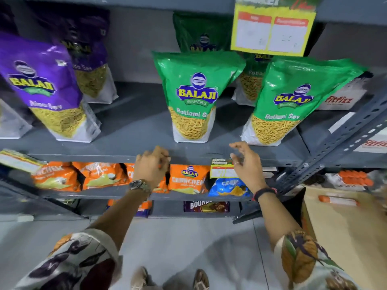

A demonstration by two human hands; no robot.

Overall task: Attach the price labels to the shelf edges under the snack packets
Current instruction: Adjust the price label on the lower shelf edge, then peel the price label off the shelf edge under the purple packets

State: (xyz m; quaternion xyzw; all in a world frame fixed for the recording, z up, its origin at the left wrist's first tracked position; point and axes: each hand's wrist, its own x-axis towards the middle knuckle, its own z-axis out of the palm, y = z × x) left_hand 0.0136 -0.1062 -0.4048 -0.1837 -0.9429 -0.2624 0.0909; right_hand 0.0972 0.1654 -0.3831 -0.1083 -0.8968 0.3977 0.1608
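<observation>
My left hand (151,164) is curled at the shelf edge (188,159); what it holds, I cannot tell. My right hand (246,162) is open, fingers spread just above the label (222,169).

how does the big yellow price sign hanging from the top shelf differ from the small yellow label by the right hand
The big yellow price sign hangs from the upper shelf, above the green packets; the small yellow label hangs from the grey shelf edge below them, at the right hand. The sign is far larger. Both are yellow with red-topped white boxes.
</observation>
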